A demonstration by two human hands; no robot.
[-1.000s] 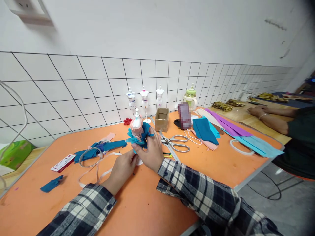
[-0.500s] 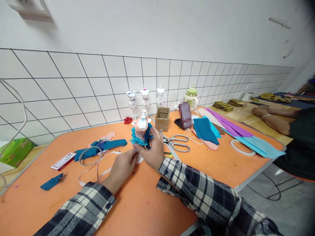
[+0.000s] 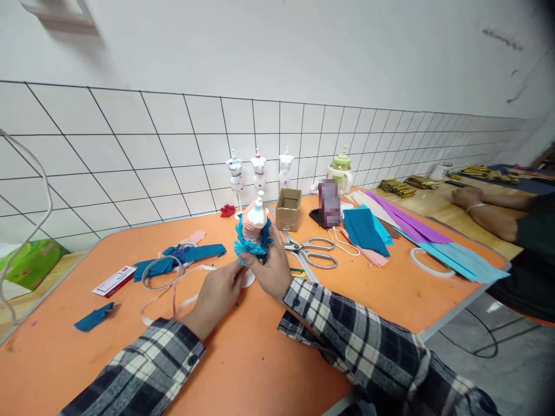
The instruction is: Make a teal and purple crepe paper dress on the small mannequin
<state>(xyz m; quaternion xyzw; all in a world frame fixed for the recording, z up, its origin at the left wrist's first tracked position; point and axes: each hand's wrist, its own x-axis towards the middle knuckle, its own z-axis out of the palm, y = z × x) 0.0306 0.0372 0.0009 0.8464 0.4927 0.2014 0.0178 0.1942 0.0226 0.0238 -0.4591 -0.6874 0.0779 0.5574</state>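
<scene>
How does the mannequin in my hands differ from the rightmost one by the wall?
The dressed mannequin wears pink and ruffled blue material; the rightmost mannequin is mostly bare white. The dressed mannequin is in your right hand; the rightmost mannequin stands untouched behind the box. Both are headless with white necks.

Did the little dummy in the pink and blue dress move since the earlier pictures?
Yes. The dummy has tipped: its top is further right, closer to the cardboard box.
</scene>
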